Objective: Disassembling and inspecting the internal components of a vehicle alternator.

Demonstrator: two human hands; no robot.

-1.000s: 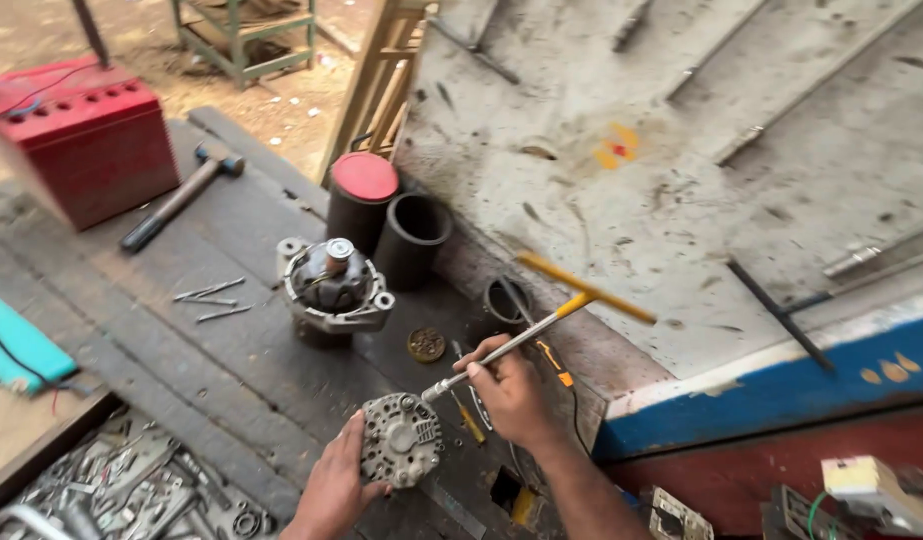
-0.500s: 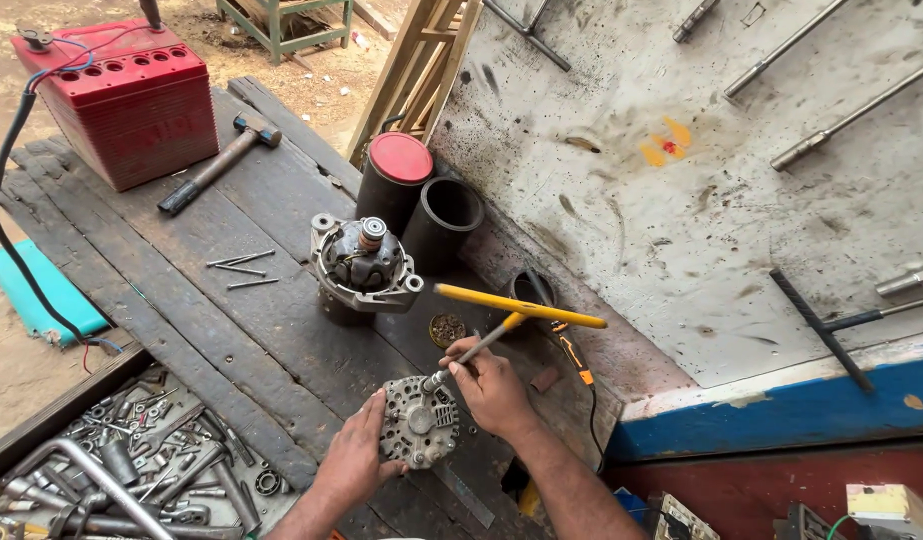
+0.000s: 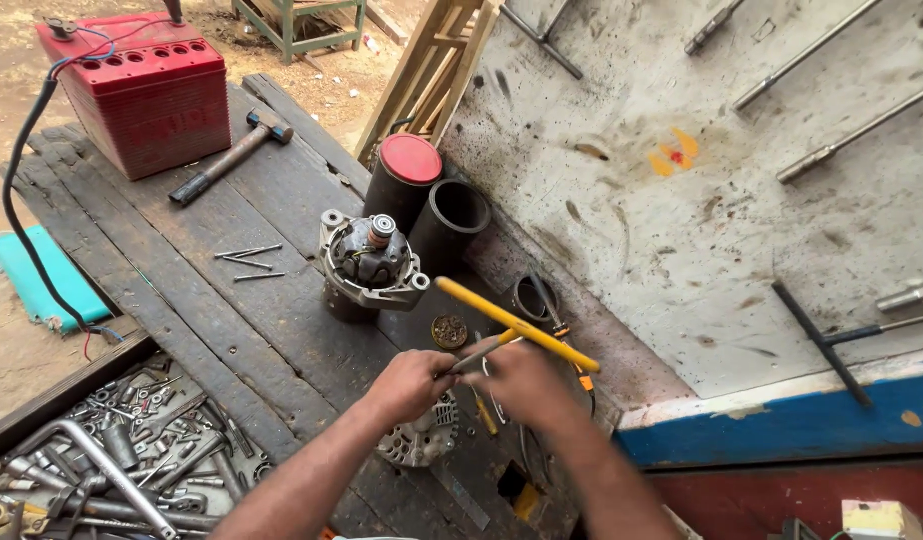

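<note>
Head view: both hands (image 3: pixel 411 385) (image 3: pixel 526 385) meet, fingers pinching the yellow-handled screwdriver (image 3: pixel 516 325) above the alternator housing (image 3: pixel 421 440).

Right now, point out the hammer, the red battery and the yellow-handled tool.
hammer (image 3: pixel 229 158): head view, on the middle of its handle.
red battery (image 3: pixel 146 100): head view, on its front face.
yellow-handled tool (image 3: pixel 516 324): head view, on the yellow handle above the hands.

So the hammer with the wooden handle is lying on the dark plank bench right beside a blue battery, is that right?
Not quite: the box-shaped battery is red, not blue. The head view shows the wooden-handled hammer lying on the dark plank bench right beside it.
</note>
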